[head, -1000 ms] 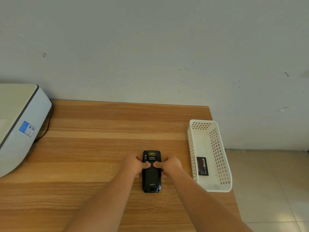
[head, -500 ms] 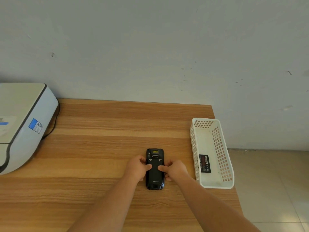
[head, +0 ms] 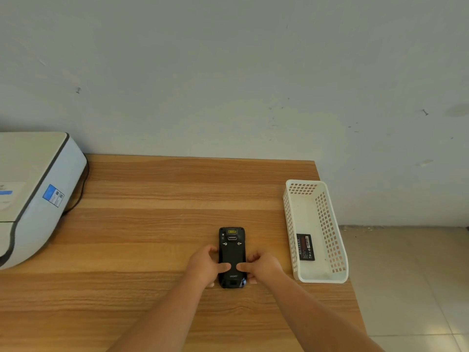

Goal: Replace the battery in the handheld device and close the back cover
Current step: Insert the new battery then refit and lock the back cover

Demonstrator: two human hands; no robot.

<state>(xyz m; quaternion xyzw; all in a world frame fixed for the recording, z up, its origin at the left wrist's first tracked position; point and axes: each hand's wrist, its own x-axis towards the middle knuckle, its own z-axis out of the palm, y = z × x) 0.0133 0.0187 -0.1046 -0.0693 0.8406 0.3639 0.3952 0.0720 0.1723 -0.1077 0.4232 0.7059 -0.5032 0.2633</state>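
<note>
A black handheld device [head: 232, 252] lies face down on the wooden table [head: 152, 224], its back cover on and two latch screws showing near the top. My left hand [head: 206, 266] grips its left side, thumb pressed on the lower back cover. My right hand [head: 261, 267] grips the right side, thumb also on the lower cover. A black battery [head: 305, 247] lies in the white perforated basket [head: 330, 250] to the right.
A white printer [head: 33, 194] with a black cable sits at the table's left. The basket stands along the table's right edge, beyond which is tiled floor [head: 406, 288]. A grey wall [head: 228, 72] backs the table.
Both thumbs have slid down the back cover from near the two latches to its lower part. The device has stayed flat on the table.
</note>
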